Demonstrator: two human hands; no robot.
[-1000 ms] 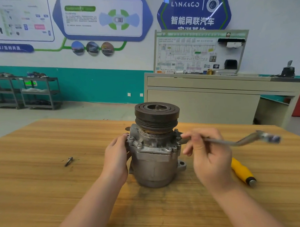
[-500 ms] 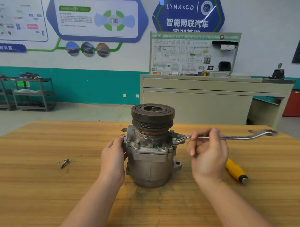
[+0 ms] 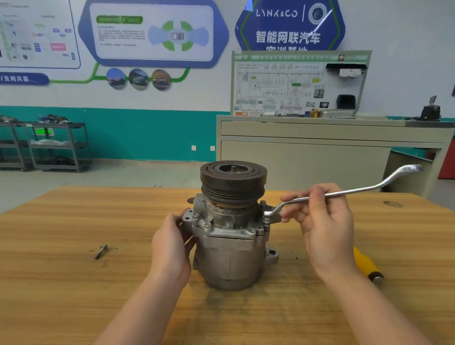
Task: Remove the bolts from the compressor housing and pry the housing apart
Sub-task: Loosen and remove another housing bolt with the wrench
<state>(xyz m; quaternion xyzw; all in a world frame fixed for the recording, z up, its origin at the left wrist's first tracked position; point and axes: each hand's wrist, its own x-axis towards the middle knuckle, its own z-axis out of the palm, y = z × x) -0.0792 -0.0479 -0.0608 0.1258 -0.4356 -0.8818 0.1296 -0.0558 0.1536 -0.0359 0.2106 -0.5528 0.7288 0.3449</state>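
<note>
One loose bolt (image 3: pixel 101 251) lying on bench (image 3: pixel 58 294), far left. Left hand (image 3: pixel 169 249) wrapped on compressor housing (image 3: pixel 229 255) flank, steadying. Housing upright at bench centre, pulley (image 3: pixel 233 181) on top; cast metal, judged heavy, rigid, greasy, so brace low on body. Right hand (image 3: pixel 323 220) pinching ring spanner (image 3: pixel 343 192) shank, ring end at right-side flange bolt (image 3: pixel 266 214). Yellow-handled screwdriver (image 3: pixel 366 267) behind right wrist.
</note>
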